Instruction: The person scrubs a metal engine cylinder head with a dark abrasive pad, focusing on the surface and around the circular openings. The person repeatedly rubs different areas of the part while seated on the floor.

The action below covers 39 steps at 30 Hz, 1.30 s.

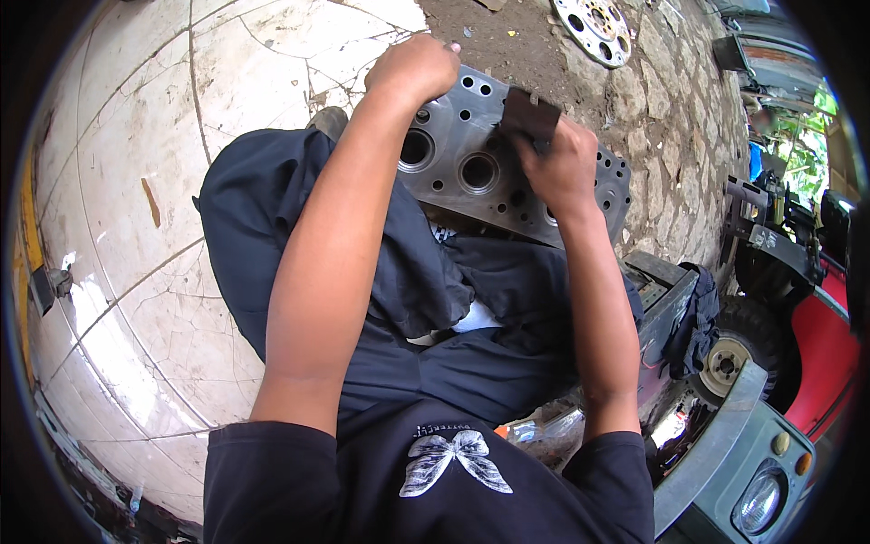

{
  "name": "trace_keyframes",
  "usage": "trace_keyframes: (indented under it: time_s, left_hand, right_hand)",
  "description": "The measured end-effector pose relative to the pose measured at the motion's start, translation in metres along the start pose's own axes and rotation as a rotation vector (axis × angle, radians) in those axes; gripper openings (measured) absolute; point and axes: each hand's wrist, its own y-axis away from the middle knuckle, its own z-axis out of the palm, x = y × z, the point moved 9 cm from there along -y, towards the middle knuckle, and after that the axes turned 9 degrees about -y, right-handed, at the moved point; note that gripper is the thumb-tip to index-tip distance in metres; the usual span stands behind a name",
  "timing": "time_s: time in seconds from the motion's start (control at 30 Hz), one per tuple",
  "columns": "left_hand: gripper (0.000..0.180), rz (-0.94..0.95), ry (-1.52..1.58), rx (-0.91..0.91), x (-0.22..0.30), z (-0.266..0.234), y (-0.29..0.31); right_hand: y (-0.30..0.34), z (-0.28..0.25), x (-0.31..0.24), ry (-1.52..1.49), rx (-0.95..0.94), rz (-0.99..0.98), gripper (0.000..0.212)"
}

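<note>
A grey metal cylinder head point(444, 131) with several round openings and small bolt holes lies tilted across the space beyond my knees. My left hand point(417, 65) is closed at its far left corner, with the fingers mostly hidden from above. Over the right half of the flat face, my right hand point(562, 168) pinches a dark brown sheet that looks like sandpaper point(532, 112). Part of that sheet stands up from the fingers, and the thumb points down toward the metal. My right hand and forearm cover some of the openings.
Cracked pale tiles point(136, 227) spread to the left. A round metal plate with holes point(595, 27) lies at the far right near rough stonework point(671, 154). Close on my right are a dark box point(675, 295), a vehicle wheel point(729, 358) and a headlight point(761, 499).
</note>
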Motion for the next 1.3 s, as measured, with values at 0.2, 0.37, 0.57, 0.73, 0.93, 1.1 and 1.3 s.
trace_keyframes:
  time_s: [0.2, 0.37, 0.57, 0.73, 0.93, 1.1, 1.3]
  left_hand:
    - [0.061, 0.042, -0.013, 0.057, 0.002, 0.000, 0.003]
    - [0.061, 0.030, -0.033, 0.076, 0.006, -0.003, 0.007]
    - [0.052, 0.046, -0.048, -0.002, 0.003, 0.001, -0.003]
    - [0.053, 0.034, 0.001, -0.010, 0.002, -0.002, 0.002]
    - [0.105, 0.263, 0.021, -0.074, 0.020, -0.013, 0.034]
    - [0.130, 0.370, -0.194, 0.017, 0.017, -0.008, 0.052]
    - [0.071, 0.143, -0.149, 0.136, 0.018, -0.023, 0.026]
  right_hand:
    - [0.000, -0.001, -0.006, 0.104, 0.036, -0.044, 0.038]
    - [-0.007, 0.005, 0.005, 0.084, 0.019, -0.018, 0.040]
    - [-0.014, 0.025, -0.003, -0.209, 0.026, 0.078, 0.029]
    - [0.027, -0.021, 0.046, -0.509, 0.388, 0.364, 0.015]
    - [0.074, -0.052, 0.095, -0.592, 0.767, 0.414, 0.015]
    - [0.072, -0.054, 0.092, -0.344, 0.765, 0.498, 0.026]
    - [0.067, -0.055, 0.086, -0.353, 0.789, 0.544, 0.027]
